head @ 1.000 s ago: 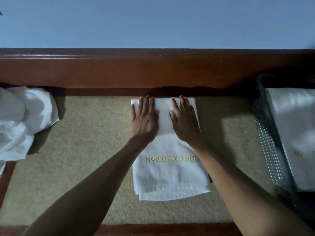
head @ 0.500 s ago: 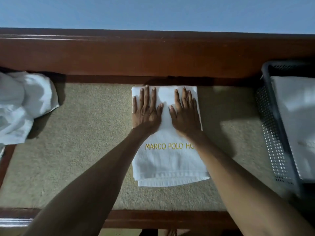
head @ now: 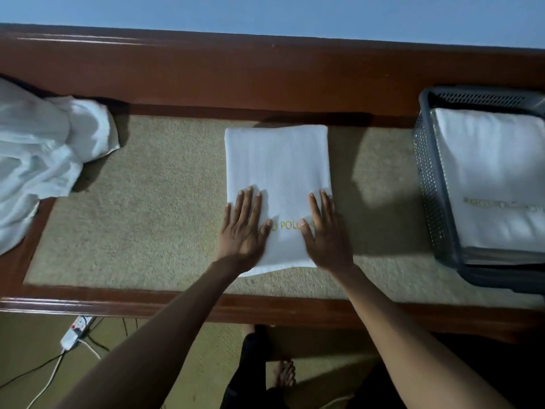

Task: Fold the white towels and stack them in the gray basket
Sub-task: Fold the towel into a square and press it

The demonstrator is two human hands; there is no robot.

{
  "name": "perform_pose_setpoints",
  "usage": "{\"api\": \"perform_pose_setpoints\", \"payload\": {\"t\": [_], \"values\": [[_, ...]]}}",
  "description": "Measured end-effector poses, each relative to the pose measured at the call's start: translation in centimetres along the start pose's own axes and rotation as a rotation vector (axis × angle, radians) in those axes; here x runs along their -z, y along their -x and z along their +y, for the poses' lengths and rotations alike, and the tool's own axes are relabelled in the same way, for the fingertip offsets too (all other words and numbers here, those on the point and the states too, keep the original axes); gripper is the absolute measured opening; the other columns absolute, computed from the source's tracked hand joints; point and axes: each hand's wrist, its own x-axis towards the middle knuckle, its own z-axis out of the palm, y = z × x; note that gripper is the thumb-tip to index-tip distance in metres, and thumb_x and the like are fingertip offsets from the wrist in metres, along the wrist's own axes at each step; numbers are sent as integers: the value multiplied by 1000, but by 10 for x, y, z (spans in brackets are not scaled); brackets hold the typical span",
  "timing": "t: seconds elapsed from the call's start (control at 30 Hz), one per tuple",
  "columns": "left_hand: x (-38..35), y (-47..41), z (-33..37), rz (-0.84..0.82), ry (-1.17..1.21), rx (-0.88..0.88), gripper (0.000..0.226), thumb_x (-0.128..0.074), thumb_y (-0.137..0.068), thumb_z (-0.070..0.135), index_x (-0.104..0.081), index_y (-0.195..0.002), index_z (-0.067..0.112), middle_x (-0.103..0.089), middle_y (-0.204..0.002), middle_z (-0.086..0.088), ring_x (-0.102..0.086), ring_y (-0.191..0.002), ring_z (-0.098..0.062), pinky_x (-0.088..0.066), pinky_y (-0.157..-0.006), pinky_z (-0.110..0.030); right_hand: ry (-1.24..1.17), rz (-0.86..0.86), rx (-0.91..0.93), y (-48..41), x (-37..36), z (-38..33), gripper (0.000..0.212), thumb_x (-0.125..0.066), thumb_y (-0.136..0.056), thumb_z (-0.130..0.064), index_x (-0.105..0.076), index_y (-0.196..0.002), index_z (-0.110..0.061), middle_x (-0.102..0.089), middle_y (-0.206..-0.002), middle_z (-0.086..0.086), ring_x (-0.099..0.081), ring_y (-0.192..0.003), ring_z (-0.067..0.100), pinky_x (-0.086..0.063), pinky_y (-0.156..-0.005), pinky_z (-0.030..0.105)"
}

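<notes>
We find the folded white towel point(head: 277, 160) midway along the wood-framed table point(head: 147, 216), the crumpled white towel heap point(head: 38, 160) at its left end, and the gray perforated plastic basket point(head: 427, 184) at its right, with stacked towels point(head: 486, 172) inside.

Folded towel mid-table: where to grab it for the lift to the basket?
Probably the two long side edges, a hand from each side, fingers slid underneath. The folded towel lies flat and rectangular; the left hand and right hand rest flat by those edges, and the far edge sits close to the wooden rail.
</notes>
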Motion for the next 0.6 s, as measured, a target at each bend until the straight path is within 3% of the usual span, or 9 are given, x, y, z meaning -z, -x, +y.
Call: {"api": "perform_pose_setpoints", "payload": {"t": [0.17, 0.27, 0.33, 0.4, 0.47, 0.53, 0.6], "values": [[13, 11, -20, -74, 62, -93, 65, -22, -109, 57, 6, -163, 36, 16, -170, 15, 17, -156, -7, 1, -129, -44, -61, -51, 8, 25, 6, 14, 66, -30, -108, -51, -16, -163, -17, -8, -171, 2, -11, -157, 21, -18, -126, 44], [19, 3, -33, -71, 78, -24, 64, -24, -107, 62, 1, -162, 44, 11, -170, 19, 11, -158, -10, -2, -128, -46, -112, 7, 21, 17, 20, 17, 56, -41, -108, -41, -38, -154, -10, -34, -163, 7, -33, -150, 22, -32, -121, 42], [23, -7, -31, 17, 198, 110, 68, -29, -104, 63, -13, -164, 34, -7, -172, 6, -14, -158, -25, -21, -125, -51, -127, 114, 20, 1, 31, 16, 41, -45, -106, -33, -54, -135, -6, -53, -144, 10, -52, -131, 27, -49, -103, 45], [32, -25, -25, 129, 428, 324, 70, -44, -103, 55, -28, -159, 17, -36, -160, -13, -44, -140, -35, -42, -110, -51, -190, 144, -103, -22, 38, 9, 38, -48, -103, -32, -55, -129, -5, -56, -131, 12, -57, -117, 30, -52, -91, 43], [44, -51, -25, 138, 590, 548, 67, -56, -103, 45, -36, -155, 8, -53, -146, -18, -55, -129, -36, -45, -103, -47, -275, 61, -273, -51, 41, 0, 45, -55, -102, -32, -52, -135, -2, -57, -133, 17, -57, -119, 34, -48, -95, 41], [56, -78, -31, 39, 709, 714, 64, -62, -99, 48, -50, -146, 6, -62, -137, -15, -62, -118, -34, -51, -96, -42, -394, -11, -427, -82, 41, -8, 51, -62, -99, -33, -53, -134, 2, -61, -131, 20, -59, -120, 35, -47, -96, 39], [64, -98, -36, -43, 850, 744, 53, -68, -95, 47, -64, -119, -1, -69, -114, -13, -65, -89, -24, -52, -70, -33, -484, -26, -563, -107, 39, -10, 52, -67, -96, -37, -58, -126, 5, -66, -125, 21, -63, -116, 36, -48, -90, 36]]}}
